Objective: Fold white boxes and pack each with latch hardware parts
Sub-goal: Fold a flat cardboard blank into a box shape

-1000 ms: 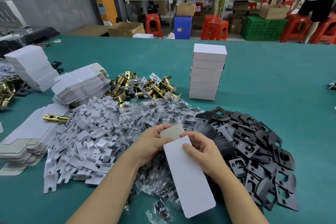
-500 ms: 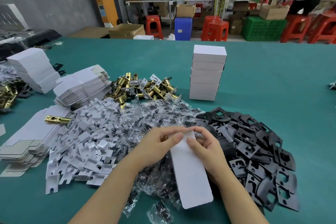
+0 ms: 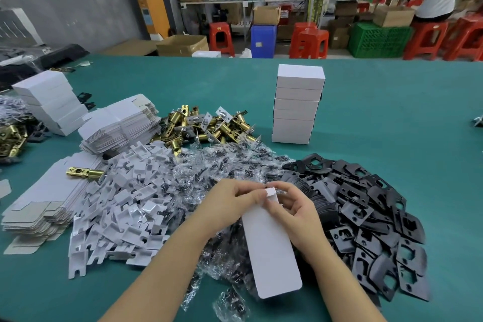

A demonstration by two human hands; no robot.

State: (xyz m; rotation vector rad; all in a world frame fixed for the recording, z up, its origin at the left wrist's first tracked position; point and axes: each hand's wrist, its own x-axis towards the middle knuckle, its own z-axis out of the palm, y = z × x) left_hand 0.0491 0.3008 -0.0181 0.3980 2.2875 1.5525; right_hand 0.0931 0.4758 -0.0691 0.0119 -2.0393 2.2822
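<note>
A long white unfolded box blank slants toward me above the pile of clear screw bags. My left hand and my right hand both pinch its far end, where a small flap is bent over between the fingertips. Black strike plates are heaped to the right, white plastic inserts to the left, brass latches behind. A stack of finished white boxes stands beyond the piles.
Flat box blanks lie in stacks at the left, one with a single brass latch on it. More white boxes sit far left. Green table stretches right. A person, stools and crates stand behind.
The box blank has swung steeper and nearer to me. Both hands have closed together on its far end and folded the end flap, which lay flat a second ago.
</note>
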